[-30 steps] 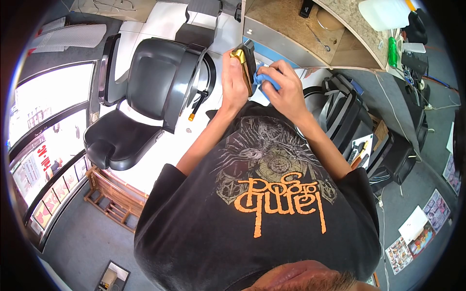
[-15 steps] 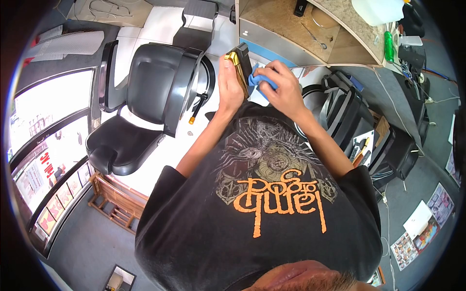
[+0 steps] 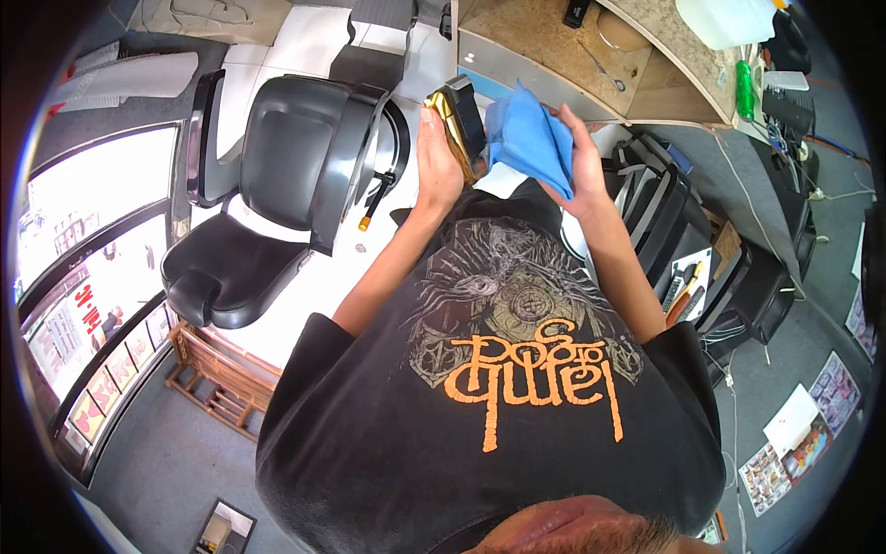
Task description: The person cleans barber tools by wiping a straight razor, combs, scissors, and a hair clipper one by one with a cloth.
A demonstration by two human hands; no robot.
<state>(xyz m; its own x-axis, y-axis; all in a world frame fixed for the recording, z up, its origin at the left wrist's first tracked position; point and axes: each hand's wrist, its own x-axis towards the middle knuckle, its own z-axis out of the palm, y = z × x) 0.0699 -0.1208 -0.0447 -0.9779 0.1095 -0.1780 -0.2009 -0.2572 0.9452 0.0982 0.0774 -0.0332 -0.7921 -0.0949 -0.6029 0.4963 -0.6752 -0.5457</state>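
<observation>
My left hand (image 3: 437, 166) is wrapped around a gold and black device that looks like a hair clipper (image 3: 459, 125), held upright in front of my body. Its gold side faces my palm and its dark, boxy side faces right. Just to the right of it, my right hand (image 3: 585, 168) grips a blue cloth (image 3: 531, 143). The cloth hangs spread out and hides part of the fingers. Its left edge is close to the device; I cannot tell whether they touch.
A black barber chair (image 3: 281, 152) stands at the left, beside a window. The wooden counter (image 3: 526, 42) at the top bears scissors (image 3: 609, 74) and a green bottle (image 3: 744, 90). Several black chairs or cases and cables are at the right. A wooden bench (image 3: 217, 379) is at the lower left.
The blue cloth was bunched in my right hand against the device; now it is spread wider. My right hand has moved right, away from the device. My left hand keeps its hold.
</observation>
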